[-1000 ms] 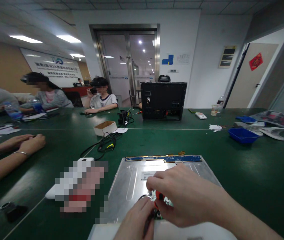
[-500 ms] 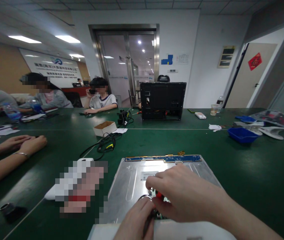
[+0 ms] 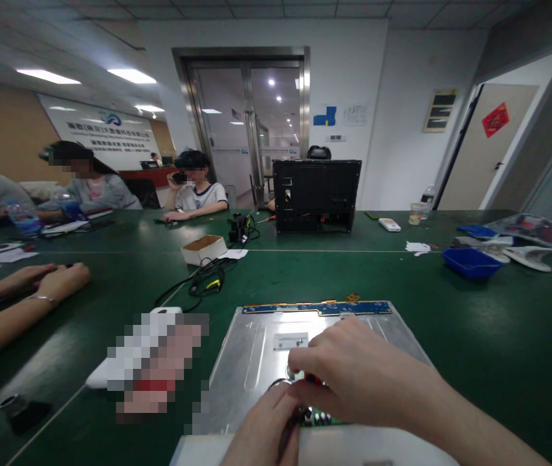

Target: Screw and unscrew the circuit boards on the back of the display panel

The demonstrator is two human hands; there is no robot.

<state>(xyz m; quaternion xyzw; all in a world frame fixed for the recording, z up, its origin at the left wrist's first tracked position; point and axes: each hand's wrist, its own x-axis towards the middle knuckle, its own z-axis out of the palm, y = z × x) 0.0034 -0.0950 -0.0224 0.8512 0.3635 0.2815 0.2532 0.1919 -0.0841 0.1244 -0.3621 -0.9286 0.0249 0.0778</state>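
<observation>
A silvery metal panel lies in front of me, with a narrow blue circuit board along its far edge. My right hand is closed over the panel's near part, its fingers curled round a small red-and-black object whose kind I cannot tell. Beside it, my left hand is closed too; what lies in its fingers is mostly hidden, only something dark showing. The hands touch or nearly touch. Under them a green circuit board shows in part.
Left of the panel lie a white device and a dark cap-like piece. Behind are black cables, an open carton and a black monitor casing. A blue tray stands right. Another person's hands are at left.
My right hand has shifted slightly to the right and its fingers have turned, exposing more of the panel's label and of the green circuit board. My left hand has hardly moved.
</observation>
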